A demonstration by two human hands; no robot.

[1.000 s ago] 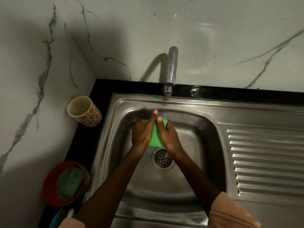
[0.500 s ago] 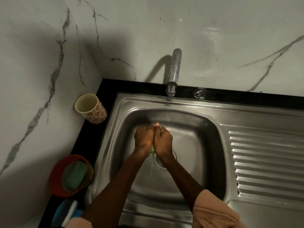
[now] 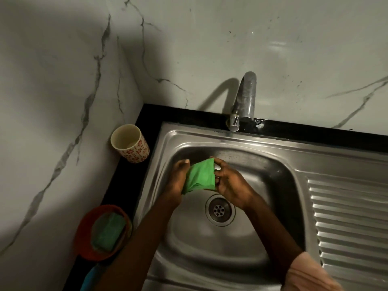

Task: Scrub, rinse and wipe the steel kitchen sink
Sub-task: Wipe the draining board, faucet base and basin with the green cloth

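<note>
A green cloth [image 3: 200, 175] hangs above the basin of the steel sink [image 3: 273, 171], held between both hands. My left hand [image 3: 178, 179] grips its left edge and my right hand [image 3: 230, 181] pinches its right edge, so the cloth is spread between them. Below the hands lies the round drain [image 3: 219, 210]. The steel tap [image 3: 244, 99] stands at the back rim, with no water visible from its spout.
A patterned cup [image 3: 130, 147] stands on the black counter left of the sink. An orange bowl [image 3: 84, 244] holding a green scrub sponge [image 3: 108, 231] sits nearer on the left. The ribbed drainboard [image 3: 348, 217] lies to the right. Marble walls close the back and left.
The hands were pressed together around the cloth half a second ago; now they have moved apart and the cloth is spread out between them.
</note>
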